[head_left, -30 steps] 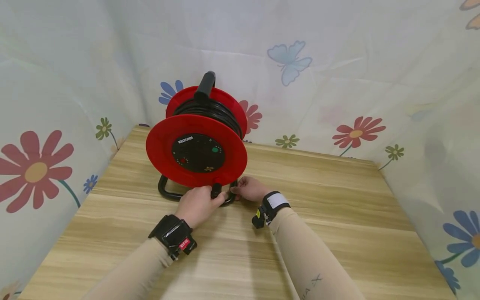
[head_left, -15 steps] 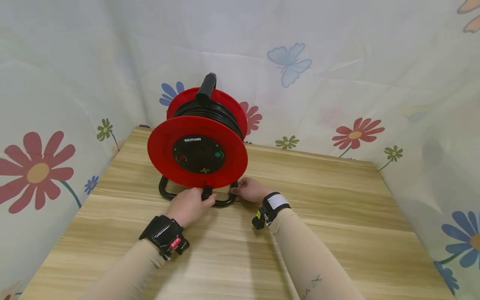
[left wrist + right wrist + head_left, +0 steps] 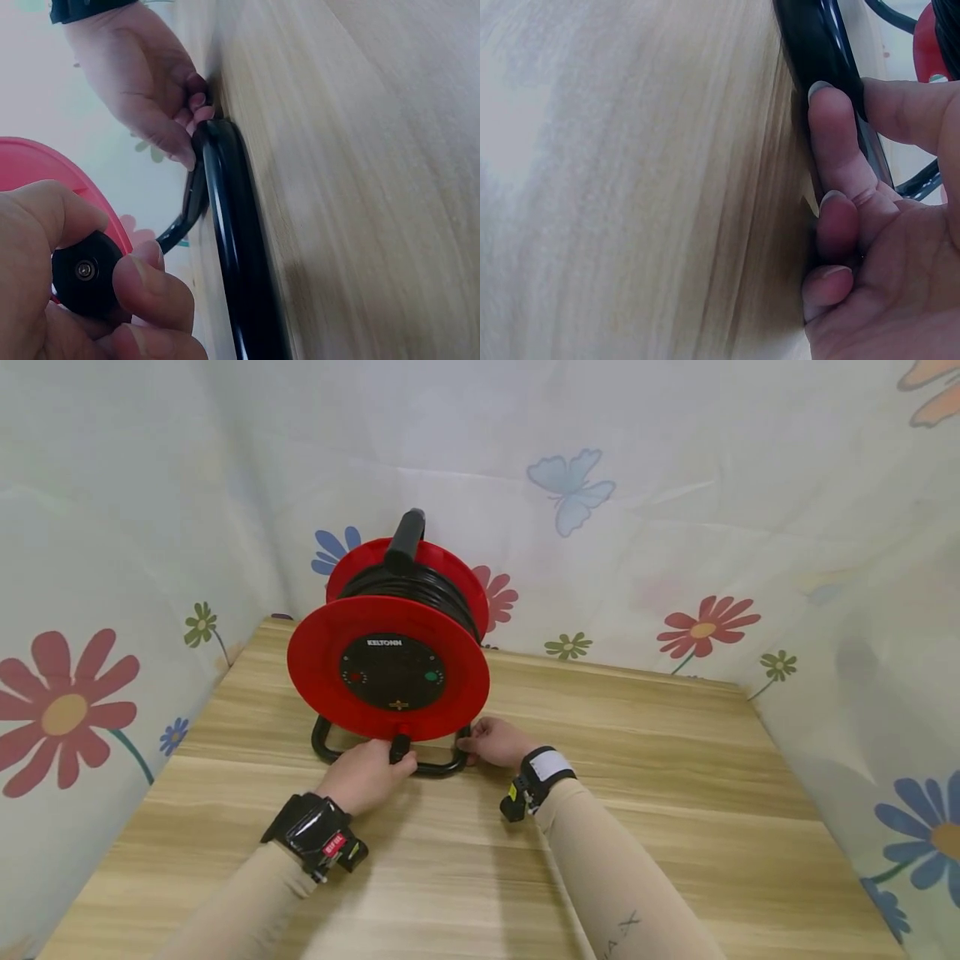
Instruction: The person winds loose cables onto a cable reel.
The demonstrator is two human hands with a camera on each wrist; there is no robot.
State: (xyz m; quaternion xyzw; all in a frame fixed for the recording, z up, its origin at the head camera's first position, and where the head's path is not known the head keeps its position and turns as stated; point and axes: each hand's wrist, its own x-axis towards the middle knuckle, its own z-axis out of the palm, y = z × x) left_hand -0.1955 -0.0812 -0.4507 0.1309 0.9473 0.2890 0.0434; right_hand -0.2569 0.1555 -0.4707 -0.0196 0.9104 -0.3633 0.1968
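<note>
A red cable reel (image 3: pixel 318 668) wound with black cable (image 3: pixel 427 589) stands upright on its black tubular frame (image 3: pixel 438 770) at the table's back left. Its round black centre panel (image 3: pixel 393 672) reads KELTONN. At the bottom of the front disc, my left hand (image 3: pixel 363 777) grips the black crank knob (image 3: pixel 84 271), fingers and thumb curled about it. My right hand (image 3: pixel 501 742) pinches the frame's right front corner between thumb and fingers, close to the tabletop. In the right wrist view, thumb and forefinger touch the black tube (image 3: pixel 817 45) from either side.
Above the reel rises a black carrying handle (image 3: pixel 405 542). The wood-grain table (image 3: pixel 637 827) runs out to the right and toward the front. A pale curtain (image 3: pixel 675 510) printed with flowers and butterflies hangs behind and along both sides.
My left hand has moved left with the knob, and the front disc has turned a little clockwise, so its label now sits level. The right hand keeps its hold on the frame.
</note>
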